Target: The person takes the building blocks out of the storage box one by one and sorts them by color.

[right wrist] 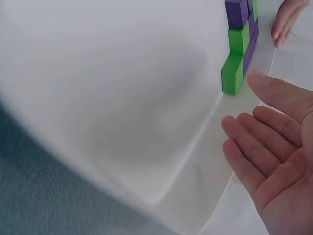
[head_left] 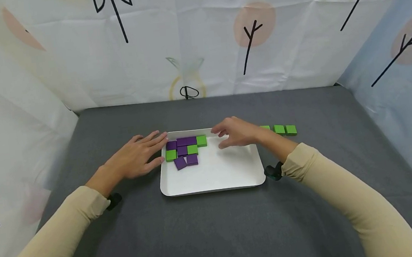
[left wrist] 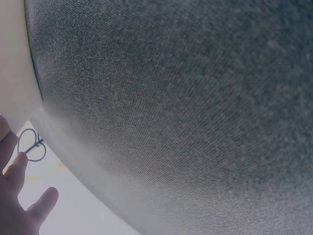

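A white rectangular tray (head_left: 225, 172) lies on the grey table with a cluster of purple blocks (head_left: 192, 159) and green blocks (head_left: 201, 141) in its left part. Two purple blocks at the cluster's near side sit apart, one of them turned askew. My left hand (head_left: 137, 156) has its fingers spread at the tray's left rim; the left wrist view catches only some fingers (left wrist: 43, 203). Over the tray's right half, my right hand (head_left: 239, 132) is held to the right of the cluster. Its palm and loosely bent fingers (right wrist: 264, 137) hold nothing in the right wrist view.
Outside the tray, to the right beyond my right forearm, several green blocks (head_left: 291, 130) stand in a row, one partly hidden by the arm. Patterned white cloth (head_left: 214, 60) hangs behind the table's far edge and along both sides.
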The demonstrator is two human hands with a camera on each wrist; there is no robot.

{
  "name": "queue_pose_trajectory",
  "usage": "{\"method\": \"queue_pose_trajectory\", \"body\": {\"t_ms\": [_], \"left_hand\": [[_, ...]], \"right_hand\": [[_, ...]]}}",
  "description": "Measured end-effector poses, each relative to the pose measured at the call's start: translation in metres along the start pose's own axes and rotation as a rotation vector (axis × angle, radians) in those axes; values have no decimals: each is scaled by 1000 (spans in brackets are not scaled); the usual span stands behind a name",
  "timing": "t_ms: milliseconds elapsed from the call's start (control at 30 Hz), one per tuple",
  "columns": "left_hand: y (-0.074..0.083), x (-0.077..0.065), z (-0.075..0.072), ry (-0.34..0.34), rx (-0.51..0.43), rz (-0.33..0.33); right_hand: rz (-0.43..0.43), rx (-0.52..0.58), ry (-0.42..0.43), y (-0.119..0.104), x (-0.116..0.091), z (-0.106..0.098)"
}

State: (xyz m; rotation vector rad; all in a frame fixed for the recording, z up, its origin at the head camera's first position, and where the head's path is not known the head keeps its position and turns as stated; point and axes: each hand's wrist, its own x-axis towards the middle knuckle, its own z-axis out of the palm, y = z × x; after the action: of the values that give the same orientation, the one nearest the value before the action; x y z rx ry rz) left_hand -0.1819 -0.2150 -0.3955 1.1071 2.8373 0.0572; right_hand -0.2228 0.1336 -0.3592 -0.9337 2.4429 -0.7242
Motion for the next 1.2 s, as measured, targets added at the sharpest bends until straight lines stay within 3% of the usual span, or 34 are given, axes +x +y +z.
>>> {"method": "queue_pose_trajectory", "body": {"t_ms": [500,1200], "left_hand": [[2,0,-2,-17,-12,-8],[-1,-1,2,5,-39,-3]], "right_hand": [[1,-18,0,-3,23,18],[66,-18,159,-6,40,31]]}}
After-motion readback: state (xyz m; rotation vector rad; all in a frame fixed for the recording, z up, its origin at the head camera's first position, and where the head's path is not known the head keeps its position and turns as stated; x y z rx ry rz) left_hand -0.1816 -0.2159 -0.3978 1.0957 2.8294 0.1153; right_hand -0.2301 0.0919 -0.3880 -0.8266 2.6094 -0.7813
